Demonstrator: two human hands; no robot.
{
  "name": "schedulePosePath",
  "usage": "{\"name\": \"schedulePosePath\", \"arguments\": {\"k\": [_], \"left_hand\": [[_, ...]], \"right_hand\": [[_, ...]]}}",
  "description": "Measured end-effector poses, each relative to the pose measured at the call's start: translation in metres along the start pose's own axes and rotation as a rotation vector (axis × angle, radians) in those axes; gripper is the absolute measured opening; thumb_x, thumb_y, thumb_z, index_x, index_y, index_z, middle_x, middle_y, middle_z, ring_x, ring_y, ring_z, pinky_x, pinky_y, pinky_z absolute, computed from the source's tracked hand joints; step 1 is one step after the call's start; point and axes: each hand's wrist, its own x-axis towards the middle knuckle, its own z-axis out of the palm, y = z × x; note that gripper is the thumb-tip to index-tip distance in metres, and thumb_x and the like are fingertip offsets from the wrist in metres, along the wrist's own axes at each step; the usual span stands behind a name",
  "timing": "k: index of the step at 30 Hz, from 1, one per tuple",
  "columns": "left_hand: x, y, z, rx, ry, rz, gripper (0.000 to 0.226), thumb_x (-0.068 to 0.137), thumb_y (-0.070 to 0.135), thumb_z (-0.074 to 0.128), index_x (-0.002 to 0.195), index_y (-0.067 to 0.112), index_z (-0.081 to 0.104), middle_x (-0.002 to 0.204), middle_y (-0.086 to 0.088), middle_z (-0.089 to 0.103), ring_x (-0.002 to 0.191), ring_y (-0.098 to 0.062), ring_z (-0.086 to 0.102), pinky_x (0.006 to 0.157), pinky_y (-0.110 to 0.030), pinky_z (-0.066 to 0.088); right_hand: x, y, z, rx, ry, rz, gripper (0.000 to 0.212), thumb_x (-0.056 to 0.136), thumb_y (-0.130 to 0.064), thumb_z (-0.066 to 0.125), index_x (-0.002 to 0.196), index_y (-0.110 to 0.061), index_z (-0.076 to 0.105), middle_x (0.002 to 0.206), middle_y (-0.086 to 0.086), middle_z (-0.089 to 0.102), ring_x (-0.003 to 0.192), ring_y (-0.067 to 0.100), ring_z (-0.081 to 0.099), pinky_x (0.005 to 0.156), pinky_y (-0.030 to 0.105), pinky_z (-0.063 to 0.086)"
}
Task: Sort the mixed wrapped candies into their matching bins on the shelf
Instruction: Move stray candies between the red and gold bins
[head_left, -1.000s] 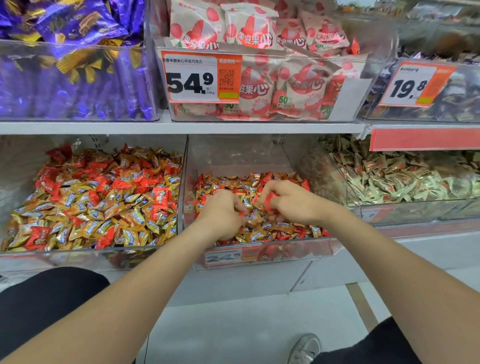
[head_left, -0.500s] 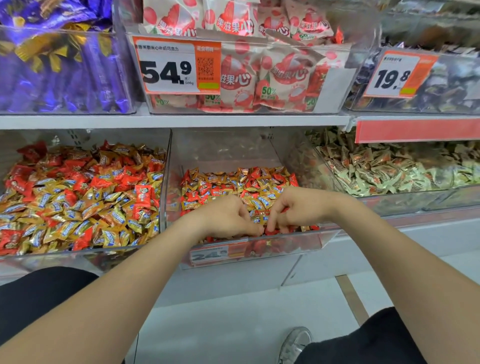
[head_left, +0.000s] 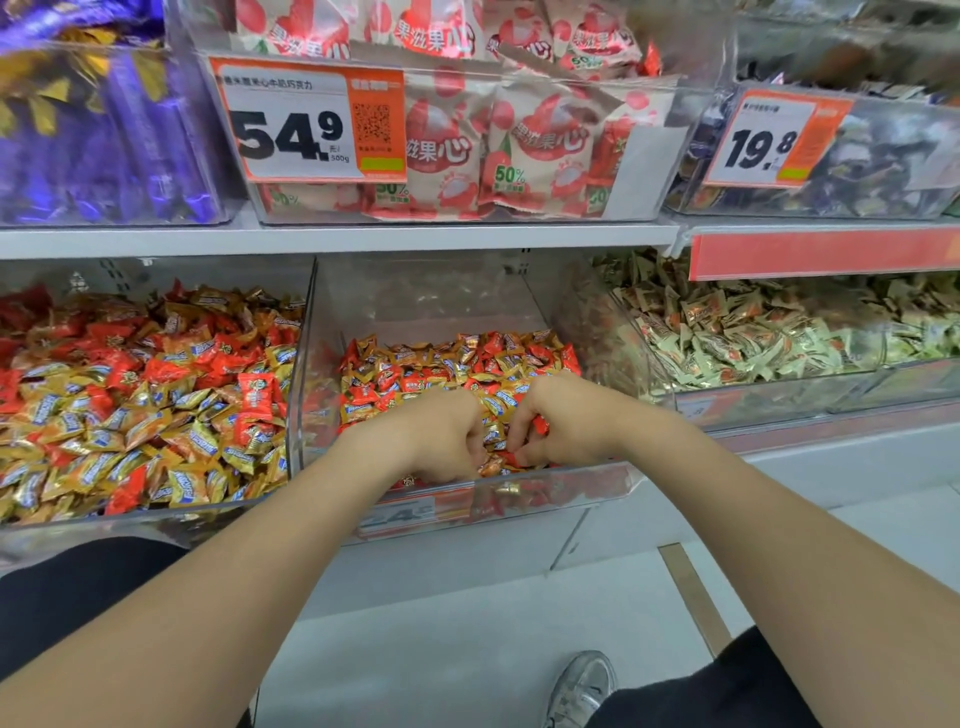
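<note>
A clear middle bin (head_left: 311, 364) on the lower shelf holds mixed red and gold wrapped candies (head_left: 447, 364). Both my hands are down in its front part, knuckles up. My left hand (head_left: 441, 436) has its fingers curled into the pile, and what they hold is hidden. My right hand (head_left: 561, 421) curls its fingers round red wrapped candies (head_left: 540, 425) that show between finger and thumb. The clear bin on the left (head_left: 156, 519) is full of the same red and gold candies (head_left: 135, 400).
A bin of pale green candies (head_left: 753, 332) stands to the right. The upper shelf carries purple wrapped sweets (head_left: 104, 130), white-and-red packets (head_left: 519, 140) and dark wrapped candies (head_left: 857, 171) with price tags. My knees and one shoe (head_left: 582, 686) are over the grey floor below.
Both hands have slid from the middle of the pile toward the bin's front edge and come close together. The camera has drifted a little.
</note>
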Motion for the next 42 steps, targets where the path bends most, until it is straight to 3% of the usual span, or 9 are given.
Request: {"name": "schedulePosePath", "arguments": {"k": [7, 12, 15, 18, 22, 25, 31, 37, 42], "left_hand": [[-0.004, -0.007, 0.005, -0.074, 0.056, -0.003, 0.003, 0.086, 0.014, 0.079, 0.088, 0.016, 0.081, 0.082, 0.010, 0.074, 0.080, -0.009, 0.069, 0.080, -0.036, 0.062], [-0.005, -0.009, 0.013, -0.125, 0.155, -0.019, 0.011, 0.086, 0.014, 0.078, 0.076, 0.015, 0.079, 0.079, 0.008, 0.074, 0.082, -0.011, 0.071, 0.082, -0.037, 0.061], [-0.007, -0.009, 0.014, -0.163, 0.187, -0.034, 0.026, 0.086, 0.035, 0.084, 0.070, 0.015, 0.077, 0.083, 0.001, 0.078, 0.084, -0.016, 0.072, 0.081, -0.040, 0.061], [-0.009, -0.008, 0.013, -0.155, 0.174, -0.055, 0.034, 0.081, 0.046, 0.087, 0.071, 0.015, 0.078, 0.079, 0.001, 0.077, 0.082, -0.017, 0.071, 0.076, -0.036, 0.059], [-0.006, -0.008, 0.010, -0.103, 0.124, -0.068, 0.012, 0.079, 0.021, 0.088, 0.071, 0.024, 0.080, 0.076, 0.008, 0.074, 0.080, -0.017, 0.071, 0.073, -0.034, 0.061], [-0.006, -0.010, 0.008, -0.079, 0.081, -0.057, 0.019, 0.082, 0.010, 0.084, 0.077, 0.028, 0.081, 0.079, 0.010, 0.074, 0.079, -0.014, 0.071, 0.075, -0.037, 0.064], [-0.017, -0.009, 0.000, -0.239, 0.051, -0.063, 0.014, 0.090, 0.024, 0.081, 0.096, 0.013, 0.075, 0.088, -0.005, 0.075, 0.072, -0.017, 0.062, 0.062, -0.027, 0.050], [-0.031, -0.016, -0.008, -0.678, 0.240, -0.176, 0.022, 0.094, 0.033, 0.078, 0.105, 0.018, 0.066, 0.102, -0.011, 0.074, 0.070, -0.018, 0.062, 0.061, -0.030, 0.051], [-0.051, -0.016, -0.011, -1.078, 0.361, -0.134, 0.015, 0.096, 0.017, 0.075, 0.106, 0.011, 0.066, 0.101, -0.024, 0.075, 0.079, -0.024, 0.065, 0.060, -0.031, 0.050]], "right_hand": [[-0.013, -0.007, -0.014, 0.140, 0.116, 0.036, 0.012, 0.093, -0.013, 0.071, 0.084, -0.017, 0.079, 0.094, -0.012, 0.078, 0.082, -0.011, 0.066, 0.069, 0.009, 0.047], [-0.020, -0.017, -0.016, 0.231, 0.172, 0.068, 0.010, 0.092, -0.018, 0.067, 0.084, -0.011, 0.069, 0.085, 0.005, 0.077, 0.060, 0.012, 0.060, 0.059, 0.035, 0.053], [-0.015, -0.017, -0.013, 0.201, 0.163, 0.064, 0.016, 0.098, -0.023, 0.063, 0.087, -0.018, 0.073, 0.081, -0.005, 0.075, 0.056, -0.001, 0.055, 0.057, 0.022, 0.048], [-0.005, -0.016, -0.005, 0.081, 0.087, 0.007, 0.013, 0.098, -0.033, 0.069, 0.093, -0.028, 0.080, 0.092, -0.016, 0.075, 0.077, -0.005, 0.062, 0.076, 0.025, 0.048], [0.001, -0.019, 0.002, 0.057, -0.021, -0.080, 0.019, 0.091, -0.034, 0.081, 0.110, -0.032, 0.082, 0.074, -0.031, 0.064, 0.073, -0.008, 0.057, 0.065, 0.011, 0.038], [0.007, -0.021, 0.003, 0.010, -0.041, -0.083, 0.014, 0.090, -0.025, 0.081, 0.102, -0.032, 0.085, 0.063, -0.034, 0.060, 0.064, -0.002, 0.053, 0.058, 0.012, 0.036], [0.010, -0.018, -0.002, -0.061, 0.070, 0.044, 0.005, 0.089, -0.033, 0.079, 0.087, -0.030, 0.082, 0.080, -0.020, 0.073, 0.076, -0.005, 0.063, 0.072, 0.026, 0.048], [-0.007, -0.038, -0.014, 0.377, 0.146, 0.100, 0.018, 0.106, -0.033, 0.062, 0.118, -0.026, 0.073, 0.072, -0.001, 0.074, 0.054, 0.015, 0.057, 0.054, 0.032, 0.048], [-0.017, -0.066, -0.015, 0.739, 0.077, 0.160, 0.026, 0.109, -0.038, 0.056, 0.112, -0.018, 0.073, 0.069, -0.010, 0.061, 0.057, 0.010, 0.046, 0.052, 0.025, 0.045]]}}
